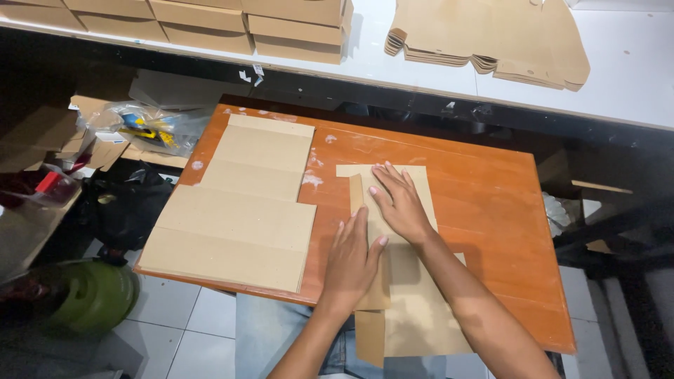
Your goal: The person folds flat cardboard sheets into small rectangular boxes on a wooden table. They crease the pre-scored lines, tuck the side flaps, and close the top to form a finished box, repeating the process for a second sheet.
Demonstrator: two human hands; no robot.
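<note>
The workpiece is a flat die-cut cardboard blank lying on the orange wooden table, right of centre, with its near end overhanging the table edge toward the person's lap. A narrow side flap along its left edge is folded up and inward.

Hand state: both hands are flat and open, palms down, gripping nothing. The left hand presses on the blank's left portion beside the folded strip. The right hand lies farther up the blank, fingers spread, fingertips near the far edge. The two hands are just beside each other, possibly touching at the thumbs; the view does not settle this.

Handling properties (judged from appearance): the blank is thin board, light, stiff across its panels and compliant only along scored lines. It likely slides easily on the smooth tabletop, so downward palm pressure is the appropriate restraint. It creases permanently if bent off a score. Take hold at panel edges or flaps, not at mid-panel.

A stack of larger cardboard sheets lies to the left on the same table. On the white bench beyond are closed cardboard boxes and a pile of unfolded blanks.
</note>
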